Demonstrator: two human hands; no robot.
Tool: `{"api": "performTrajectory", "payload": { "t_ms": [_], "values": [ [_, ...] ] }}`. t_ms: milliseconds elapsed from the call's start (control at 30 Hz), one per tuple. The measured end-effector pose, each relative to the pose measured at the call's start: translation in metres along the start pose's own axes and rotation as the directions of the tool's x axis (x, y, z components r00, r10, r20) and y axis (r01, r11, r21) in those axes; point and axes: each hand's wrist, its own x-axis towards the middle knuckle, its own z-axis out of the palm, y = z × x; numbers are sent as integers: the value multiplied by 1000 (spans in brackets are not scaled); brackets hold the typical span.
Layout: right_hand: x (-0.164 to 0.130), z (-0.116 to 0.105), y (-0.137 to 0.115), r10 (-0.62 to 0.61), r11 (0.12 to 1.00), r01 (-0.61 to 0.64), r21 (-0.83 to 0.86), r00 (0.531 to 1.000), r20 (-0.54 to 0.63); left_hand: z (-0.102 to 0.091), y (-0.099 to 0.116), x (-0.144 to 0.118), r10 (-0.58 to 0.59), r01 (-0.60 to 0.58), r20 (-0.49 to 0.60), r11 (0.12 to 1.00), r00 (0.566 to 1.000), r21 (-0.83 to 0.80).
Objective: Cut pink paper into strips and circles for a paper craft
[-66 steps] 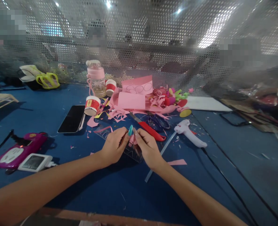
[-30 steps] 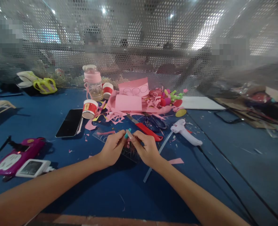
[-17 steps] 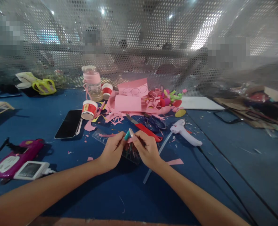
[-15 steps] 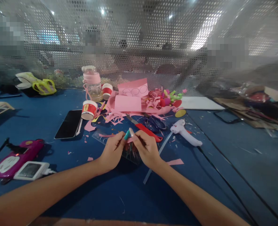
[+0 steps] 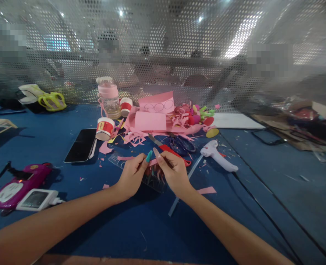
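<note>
Between my two hands runs a narrow pink paper strip [image 5: 153, 162], pinched at both ends. My left hand [image 5: 133, 174] is closed on its left part, the thumb with a teal nail on top. My right hand [image 5: 175, 173] is closed on the other end, thumb pointing up. Under and behind the hands lies a clear plastic container [image 5: 154, 181] with thin items in it, partly hidden. Just beyond my right hand are a red-handled knife [image 5: 170, 150] and dark blue scissors [image 5: 181, 144].
A white glue gun [image 5: 217, 156] with a long glue stick lies at right, its cable running forward. Pink paper scraps [image 5: 150, 121] pile up ahead. Two paper cups [image 5: 105, 129], a bottle [image 5: 108, 101], a phone [image 5: 81, 145] and a purple device [image 5: 19, 184] stand or lie left.
My thumbs have moved slightly apart; their tips were touching and now a small gap shows between them, with the pink strip spanning it.
</note>
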Motion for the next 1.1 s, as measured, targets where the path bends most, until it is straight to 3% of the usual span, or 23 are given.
{"api": "performTrajectory", "payload": {
  "t_ms": [300, 533, 733, 833, 1100],
  "values": [
    [5, 2, 7, 151, 983, -153, 106, 988, 21, -2, 0, 2, -19, 20, -47, 1000, 999, 19],
    [4, 0, 7, 83, 995, -83, 48, 997, 0, -2, 0, 2, -14, 14, -29, 1000, 999, 11],
    [4, 2, 6, 198, 964, -202, 172, 979, 39, -2, -2, 4, -30, 35, -70, 997, 997, 64],
    [4, 3, 5, 195, 957, -198, 212, 980, 35, -3, -1, 5, -24, 31, -85, 996, 996, 79],
    [5, 1, 10, 121, 992, -120, 23, 993, -15, -4, -1, 4, 10, 2, -97, 992, 995, 124]
  ]
}}
